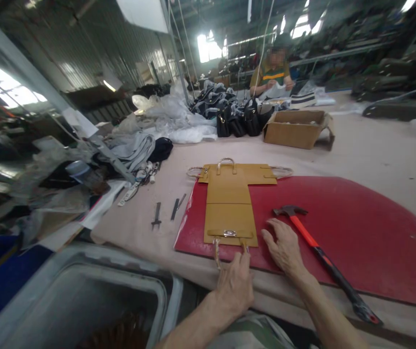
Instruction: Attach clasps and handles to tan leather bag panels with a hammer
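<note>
Plainly, everything centres on the mustard bag piece (228, 194), laid out flat over the left end of the red board (356, 218), with its near handle (217, 253) reaching over the board's near edge. The left hand (235, 281), just at that edge, seems to grip this handle by its right side, though the fingers hide part of the hold. The right hand (284, 245) holds nothing; it rests on the board, fingers loosely bent, between the bag piece and the hammer (333, 269), which lies slantwise across the board with its grip past the near edge.

To handle this well, I would keep the panel flat on the board, hold the handle close to its base without twisting it, and spare the metal fitting (230, 233) and the wrapped handles from scratches.

Left of the board, a calliper-like tool (157, 215) lies on the table (193, 152). Beyond the board stand a cardboard box (293, 131) and black bags (237, 123), with a co-worker (273, 72) farther back.

No brand or lettering can be read: the fitting's face is too small, and the paper label (80, 122) far left of the board is blurred.
</note>
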Motion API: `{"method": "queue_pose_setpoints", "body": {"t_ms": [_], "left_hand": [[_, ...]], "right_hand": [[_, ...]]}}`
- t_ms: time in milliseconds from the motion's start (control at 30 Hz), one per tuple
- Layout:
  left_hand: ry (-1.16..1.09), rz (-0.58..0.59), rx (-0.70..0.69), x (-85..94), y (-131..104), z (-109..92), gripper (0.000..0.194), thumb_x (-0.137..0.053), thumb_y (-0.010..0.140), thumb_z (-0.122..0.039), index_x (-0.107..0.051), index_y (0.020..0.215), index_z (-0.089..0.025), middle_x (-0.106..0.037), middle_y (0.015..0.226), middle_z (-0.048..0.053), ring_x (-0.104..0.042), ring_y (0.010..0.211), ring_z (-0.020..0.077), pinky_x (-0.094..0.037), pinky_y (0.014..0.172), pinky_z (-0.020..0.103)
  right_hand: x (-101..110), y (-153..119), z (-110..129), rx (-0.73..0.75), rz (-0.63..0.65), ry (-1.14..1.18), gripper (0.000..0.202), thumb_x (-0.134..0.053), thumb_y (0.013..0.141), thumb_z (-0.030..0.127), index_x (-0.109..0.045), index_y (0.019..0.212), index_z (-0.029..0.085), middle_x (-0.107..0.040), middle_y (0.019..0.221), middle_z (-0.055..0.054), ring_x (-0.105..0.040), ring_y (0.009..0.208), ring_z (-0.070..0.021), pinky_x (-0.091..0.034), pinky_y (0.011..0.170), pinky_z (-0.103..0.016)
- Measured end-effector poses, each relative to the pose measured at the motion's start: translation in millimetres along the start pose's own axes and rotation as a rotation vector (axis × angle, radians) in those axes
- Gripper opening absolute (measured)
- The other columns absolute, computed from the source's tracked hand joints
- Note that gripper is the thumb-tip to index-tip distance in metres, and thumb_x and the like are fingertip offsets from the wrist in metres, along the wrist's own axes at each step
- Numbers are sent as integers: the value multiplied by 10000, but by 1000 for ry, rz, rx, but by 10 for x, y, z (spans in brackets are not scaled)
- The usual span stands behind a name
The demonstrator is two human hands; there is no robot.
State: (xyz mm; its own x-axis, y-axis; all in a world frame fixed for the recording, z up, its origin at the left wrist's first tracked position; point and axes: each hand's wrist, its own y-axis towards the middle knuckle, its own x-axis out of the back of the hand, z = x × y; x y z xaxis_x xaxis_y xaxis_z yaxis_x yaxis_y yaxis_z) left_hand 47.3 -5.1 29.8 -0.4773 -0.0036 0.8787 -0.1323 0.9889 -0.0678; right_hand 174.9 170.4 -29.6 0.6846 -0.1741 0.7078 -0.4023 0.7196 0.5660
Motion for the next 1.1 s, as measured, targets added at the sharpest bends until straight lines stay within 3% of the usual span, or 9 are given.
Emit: {"method": "queue_pose_setpoints", "body": {"t_ms": [233,433,500,600,700,800,867,967,1100], "left_hand": [[-33,25,-80,-38,-87,-53,469,-530,881,-192,-499,1348,-160,-627,1203,144,-671,988,306,-586,845,444],[-89,-190,-218,189,-40,116,176,-596,899,-259,-598,1064,-198,-673,1028,62,-650,948,247,-564,843,375],[-84,-299,-157,394,57,377,95,-556,917,-213,-621,985,-198,-679,970,54,-648,940,224,-546,854,346],[-9,-390,176,844,231,1020,179,-498,966,-220,-664,1025,-191,-697,1027,77,-660,961,208,-519,874,310],[174,-369,646,1351,352,1780,278,-523,970,-287,-660,1178,-162,-679,1223,128,-647,1114,233,-477,938,303],[175,-311,822,1695,418,2405,408,-570,936,-407,-675,1117,-56,-691,1156,243,-658,1091,325,-483,843,357],[126,-227,880,1781,467,2688,453,-632,873,-511,-703,939,-69,-734,909,211,-698,896,317,-470,686,332],[46,-127,932,1759,557,2940,451,-695,788,-568,-666,755,-119,-647,577,99,-636,587,254,-385,509,297],[-44,-75,939,1675,643,3094,344,-764,704,-464,-599,664,-165,-523,432,5,-504,425,179,-308,439,261]], "right_hand": [[52,49,5,90,-13,-33,429,-407,1005,482,-632,1110,132,-692,1104,-156,-645,1036,-300,-510,909,-459],[-27,163,250,221,-5,-88,473,-398,1012,511,-603,1164,113,-637,1191,-180,-620,1079,-320,-510,890,-447],[-91,178,373,260,24,-47,467,-407,1012,507,-593,1187,116,-620,1223,-179,-607,1102,-316,-502,902,-441],[-179,155,487,266,89,-40,452,-409,1010,512,-597,1184,141,-611,1243,-160,-594,1087,-314,-490,893,-454],[-214,112,510,239,142,-40,442,-414,1002,506,-599,1198,156,-596,1281,-147,-570,1111,-323,-473,915,-482],[-196,85,516,211,164,-24,429,-448,982,496,-607,1192,157,-596,1281,-150,-553,1140,-331,-466,939,-505],[-170,78,535,185,188,-16,419,-493,961,488,-609,1195,161,-592,1292,-152,-538,1170,-337,-456,966,-521],[-130,79,580,134,243,0,403,-547,936,455,-603,1212,166,-573,1327,-149,-509,1220,-337,-433,1014,-530],[-86,88,638,100,281,17,389,-573,925,422,-594,1217,165,-563,1343,-152,-489,1245,-332,-419,1037,-524]]}}
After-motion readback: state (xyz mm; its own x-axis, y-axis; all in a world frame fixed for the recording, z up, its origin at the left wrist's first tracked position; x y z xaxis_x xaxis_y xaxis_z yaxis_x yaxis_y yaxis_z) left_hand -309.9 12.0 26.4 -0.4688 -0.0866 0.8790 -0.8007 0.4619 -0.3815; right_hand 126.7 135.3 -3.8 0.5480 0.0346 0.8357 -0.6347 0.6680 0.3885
